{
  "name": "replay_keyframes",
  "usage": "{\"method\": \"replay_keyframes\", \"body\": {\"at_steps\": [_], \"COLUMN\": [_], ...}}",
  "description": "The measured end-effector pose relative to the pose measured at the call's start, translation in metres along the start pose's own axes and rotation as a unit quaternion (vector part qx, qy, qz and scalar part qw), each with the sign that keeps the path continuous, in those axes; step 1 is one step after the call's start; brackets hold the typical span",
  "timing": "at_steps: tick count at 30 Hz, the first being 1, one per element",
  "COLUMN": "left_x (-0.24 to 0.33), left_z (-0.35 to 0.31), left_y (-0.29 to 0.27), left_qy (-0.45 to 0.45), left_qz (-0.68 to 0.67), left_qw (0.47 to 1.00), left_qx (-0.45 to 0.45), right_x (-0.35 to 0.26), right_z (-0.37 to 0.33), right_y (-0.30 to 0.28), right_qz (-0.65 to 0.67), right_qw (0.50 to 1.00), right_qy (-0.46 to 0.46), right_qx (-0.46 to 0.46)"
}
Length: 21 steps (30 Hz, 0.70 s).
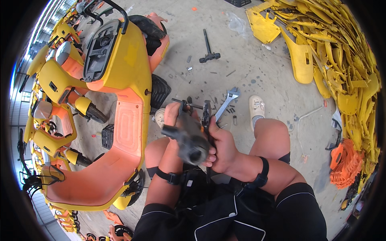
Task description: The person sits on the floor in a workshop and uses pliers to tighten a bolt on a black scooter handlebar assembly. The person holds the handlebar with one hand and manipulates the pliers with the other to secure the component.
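Close below me, my left hand (173, 114) is closed around a dark metal part (189, 140), seen nearly end-on, with a hollow round end and a side stub. It is blurred, but resembles the black fork stem with a clamp (209, 56) lying on the floor ahead. My right hand (223, 150) is closed round a slim dark tool (206, 116), perhaps pliers, held upright beside the part; its fingertips touch the part's lower end. Just beyond the right hand, a large adjustable wrench (228, 101) appears to lie on the floor. Small bolts (230, 109) are scattered near it.
A yellow and orange scooter body (128, 76) stands close on my left, with more scooters (60, 84) behind it. Yellow plastic panels (341, 44) are heaped on the right, above stacked orange parts (345, 164). A black crate (160, 91) stands by the scooter.
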<state>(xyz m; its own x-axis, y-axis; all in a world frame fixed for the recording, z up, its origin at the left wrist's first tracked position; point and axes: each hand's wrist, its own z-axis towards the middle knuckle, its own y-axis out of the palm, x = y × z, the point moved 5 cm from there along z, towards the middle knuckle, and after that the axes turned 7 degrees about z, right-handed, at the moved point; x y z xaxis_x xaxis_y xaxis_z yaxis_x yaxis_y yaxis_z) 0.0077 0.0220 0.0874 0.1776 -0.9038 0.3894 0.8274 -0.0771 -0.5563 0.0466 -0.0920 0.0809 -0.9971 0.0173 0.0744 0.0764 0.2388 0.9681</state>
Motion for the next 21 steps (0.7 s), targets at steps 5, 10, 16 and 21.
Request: {"method": "replay_keyframes", "body": {"at_steps": [5, 10, 16, 21], "left_x": [0.003, 0.004, -0.001, 0.010], "left_z": [0.000, 0.001, -0.010, -0.015], "left_y": [-0.007, -0.011, -0.005, -0.008], "left_qy": [0.032, 0.076, 0.045, -0.047], "left_qz": [-0.056, -0.082, -0.076, -0.088], "left_qw": [0.996, 0.992, 0.995, 0.995], "left_qx": [0.065, 0.056, 0.041, 0.002], "right_x": [0.014, 0.018, 0.013, 0.009], "right_z": [-0.014, -0.027, -0.022, -0.019], "right_y": [-0.010, -0.007, -0.018, -0.010], "right_qz": [-0.007, 0.049, -0.009, 0.025], "right_qw": [0.996, 0.997, 0.997, 0.998], "right_qy": [0.006, 0.041, 0.014, 0.039], "right_qx": [0.088, 0.033, 0.077, -0.036]}}
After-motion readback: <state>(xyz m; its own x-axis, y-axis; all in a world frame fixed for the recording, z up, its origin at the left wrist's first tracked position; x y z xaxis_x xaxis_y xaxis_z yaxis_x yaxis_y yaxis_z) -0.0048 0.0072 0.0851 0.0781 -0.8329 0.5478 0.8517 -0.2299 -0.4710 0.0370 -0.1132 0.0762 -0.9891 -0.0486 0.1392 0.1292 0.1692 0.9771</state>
